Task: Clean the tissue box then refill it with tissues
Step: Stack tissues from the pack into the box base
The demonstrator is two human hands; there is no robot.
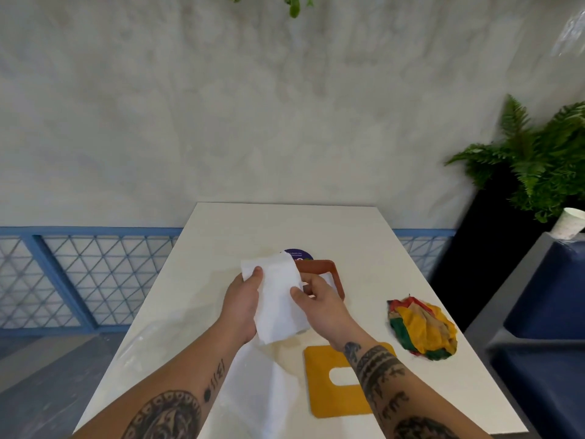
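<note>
Two hands hold one stack of white tissues (278, 301) above the bench (253, 223).

- Left hand (243, 304): thumb lies on top of the stack near its far left corner and the palm wraps the left edge. Grip closed on the tissues.
- Right hand (321, 308): thumb and curled fingers (311, 282) pinch the stack's right edge.
- Tissue box (327, 267): reddish-brown, open-topped, standing on the bench just behind the stack and partly hidden by it and the right hand. Cannot tell whether the hand touches the box.
- Lid (326, 403): yellow with a slot, flat on the bench near the front edge, partly under the right forearm.
- Cloth (424, 329): crumpled, red, yellow and green, on the bench to the right, apart from the box.
</note>
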